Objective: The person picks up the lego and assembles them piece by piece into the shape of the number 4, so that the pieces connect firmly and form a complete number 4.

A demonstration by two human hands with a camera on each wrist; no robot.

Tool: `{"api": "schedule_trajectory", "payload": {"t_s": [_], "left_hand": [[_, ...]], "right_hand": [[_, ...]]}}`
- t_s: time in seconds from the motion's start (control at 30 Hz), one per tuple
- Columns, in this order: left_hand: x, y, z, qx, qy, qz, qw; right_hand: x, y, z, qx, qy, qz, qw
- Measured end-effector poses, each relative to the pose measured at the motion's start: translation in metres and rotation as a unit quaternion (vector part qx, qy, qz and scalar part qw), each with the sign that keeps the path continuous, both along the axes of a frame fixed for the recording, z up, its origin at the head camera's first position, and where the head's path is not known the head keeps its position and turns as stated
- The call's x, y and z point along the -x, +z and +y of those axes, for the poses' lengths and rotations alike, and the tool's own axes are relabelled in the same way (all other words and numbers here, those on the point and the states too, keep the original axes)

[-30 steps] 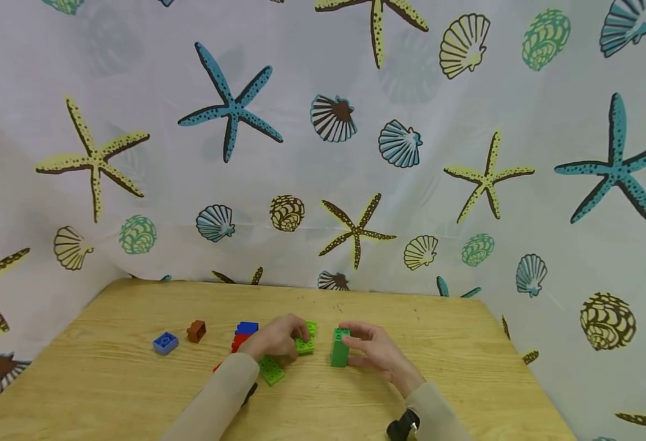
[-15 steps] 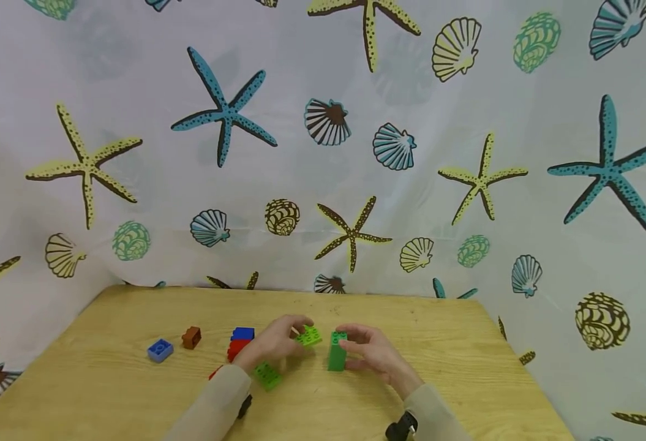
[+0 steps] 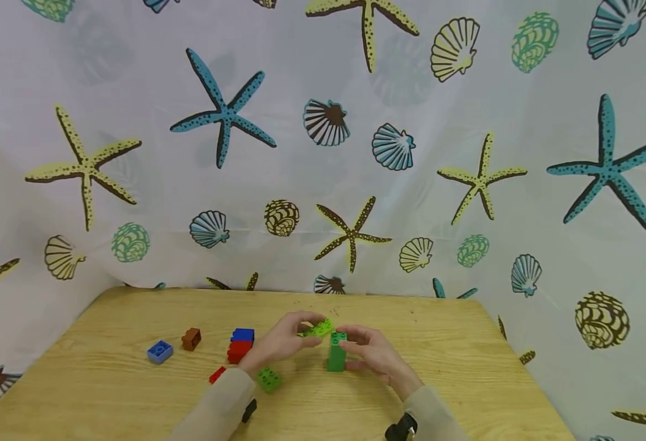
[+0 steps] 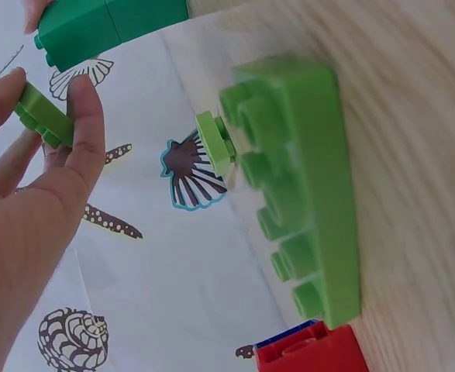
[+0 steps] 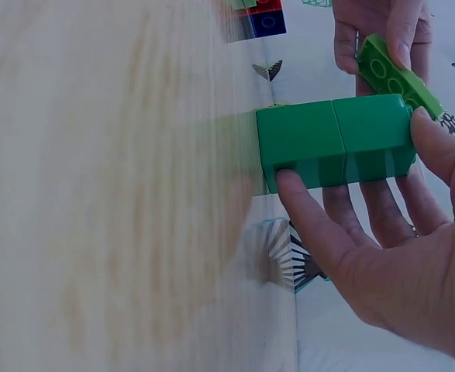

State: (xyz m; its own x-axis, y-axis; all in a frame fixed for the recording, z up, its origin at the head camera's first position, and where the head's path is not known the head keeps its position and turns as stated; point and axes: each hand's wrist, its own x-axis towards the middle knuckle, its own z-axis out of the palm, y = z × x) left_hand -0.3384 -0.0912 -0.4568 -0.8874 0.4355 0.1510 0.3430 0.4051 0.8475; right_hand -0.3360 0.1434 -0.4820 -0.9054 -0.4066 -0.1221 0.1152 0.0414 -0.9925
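My left hand [image 3: 286, 340] pinches a lime-green toy brick [image 4: 50, 118] between thumb and fingers, raised above the table and tilted. To its right, my right hand [image 3: 378, 355] holds an upright stack of two dark green bricks [image 5: 328, 143], its thumb at the studded top and a fingertip low on the side. The held lime brick sits close to the top of this stack. Under my left wrist lies another lime-green brick [image 3: 269, 380], studs up. A further small lime piece [image 4: 215, 143] shows beyond it in the left wrist view.
Left of my left hand are a red brick [image 3: 240, 351] and a blue brick [image 3: 242, 334] together, and a small red piece [image 3: 217, 375]. Farther left stand a brown brick [image 3: 191, 339] and a light blue brick [image 3: 160, 352]. A shell-patterned curtain [image 3: 278, 165] hangs behind the wooden table [image 3: 438, 343].
My left hand has picked up the lime-green brick from the table and carried it right, toward the dark green stack. My right hand stays in place on the stack.
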Motion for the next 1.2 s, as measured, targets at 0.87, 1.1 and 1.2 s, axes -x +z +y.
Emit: {"api": "schedule_trajectory", "payload": {"t_s": [0.87,1.1,1.2], "left_hand": [[-0.001,-0.004,0.02,0.021,-0.023,-0.005,0.9995],[0.0,0.0,0.022,0.04,-0.028,-0.005,0.9988],[0.002,0.002,0.021,0.041,-0.031,-0.008,0.9986]], "right_hand": [[0.002,-0.004,0.004,0.009,0.033,0.031,0.9989],[0.004,-0.004,0.005,0.004,0.038,0.029,0.9988],[0.005,-0.003,0.005,0.001,0.039,0.025,0.9989]]}}
